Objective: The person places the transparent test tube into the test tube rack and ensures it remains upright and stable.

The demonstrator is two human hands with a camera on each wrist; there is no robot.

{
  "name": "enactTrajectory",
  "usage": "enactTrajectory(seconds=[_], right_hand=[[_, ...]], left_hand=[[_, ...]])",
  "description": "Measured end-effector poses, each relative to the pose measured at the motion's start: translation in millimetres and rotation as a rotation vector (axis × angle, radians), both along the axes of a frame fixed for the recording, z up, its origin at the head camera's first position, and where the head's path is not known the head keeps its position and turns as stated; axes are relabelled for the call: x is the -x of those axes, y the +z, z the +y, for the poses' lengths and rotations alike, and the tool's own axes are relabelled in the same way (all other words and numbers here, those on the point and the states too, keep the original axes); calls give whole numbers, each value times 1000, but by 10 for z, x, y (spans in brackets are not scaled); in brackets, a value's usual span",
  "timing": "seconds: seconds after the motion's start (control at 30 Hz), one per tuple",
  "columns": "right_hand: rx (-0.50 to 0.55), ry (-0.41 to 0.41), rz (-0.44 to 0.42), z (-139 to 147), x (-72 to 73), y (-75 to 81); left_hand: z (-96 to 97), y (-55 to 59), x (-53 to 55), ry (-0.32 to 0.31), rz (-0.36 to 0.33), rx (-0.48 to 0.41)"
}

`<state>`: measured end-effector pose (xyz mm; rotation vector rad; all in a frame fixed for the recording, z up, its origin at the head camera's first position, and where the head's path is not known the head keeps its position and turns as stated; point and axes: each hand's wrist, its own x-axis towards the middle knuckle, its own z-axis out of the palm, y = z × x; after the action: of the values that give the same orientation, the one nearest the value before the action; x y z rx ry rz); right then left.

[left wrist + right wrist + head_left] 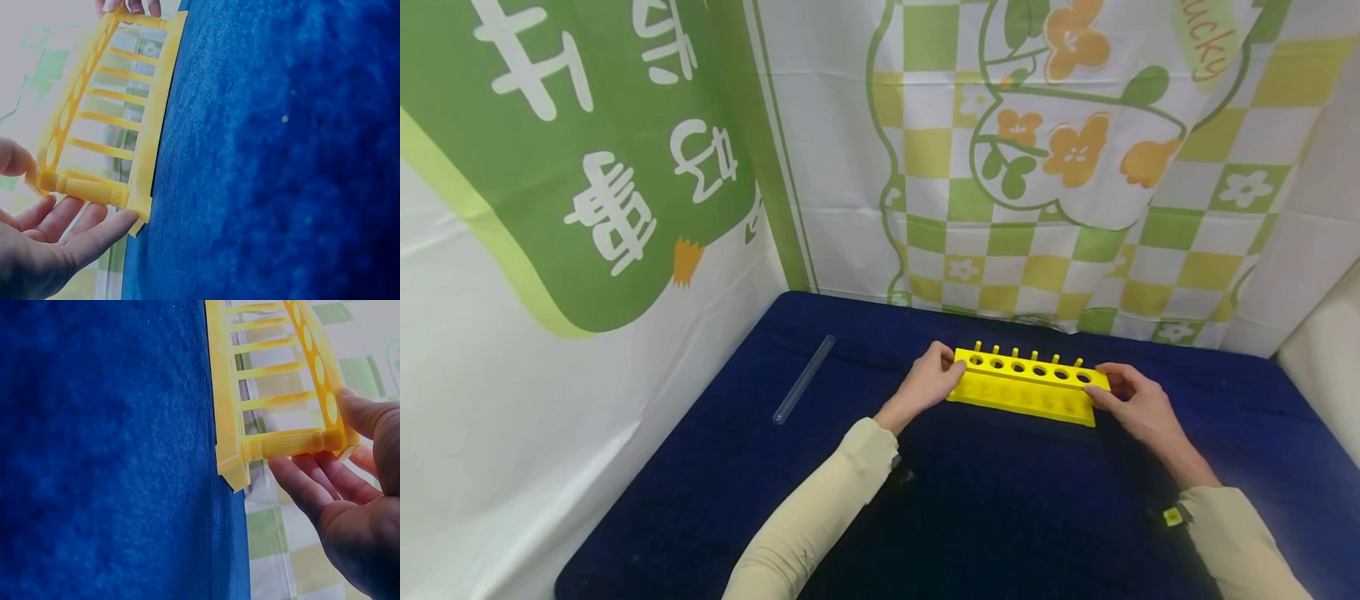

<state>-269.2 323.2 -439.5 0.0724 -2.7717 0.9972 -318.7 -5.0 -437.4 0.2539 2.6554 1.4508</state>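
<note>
Yellow rack (pixel 1027 392) held upright at both ends on the blue table (pixel 700 500).
Its left end is grasped by the left hand (pixel 927 381), its right end by the right hand (pixel 1146 410). A clear tube (pixel 804 380) is seen lying flat on the table, to the left, well apart from the rack.

I am viewing one yellow rack (pixel 1026 390): six round holes are lining its top plate, six pegs are rising behind them, and rounded posts are joining plate to base. It is standing upright on the worktop (pixel 700 475), being held at both ends.
</note>
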Motion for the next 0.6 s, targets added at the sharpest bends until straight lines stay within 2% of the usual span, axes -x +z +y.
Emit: enactTrajectory(seconds=[0.6], right_hand=[[23,7,-19,-113,5,15]], left_hand=[[-115,-10,19,-15,0,6]])
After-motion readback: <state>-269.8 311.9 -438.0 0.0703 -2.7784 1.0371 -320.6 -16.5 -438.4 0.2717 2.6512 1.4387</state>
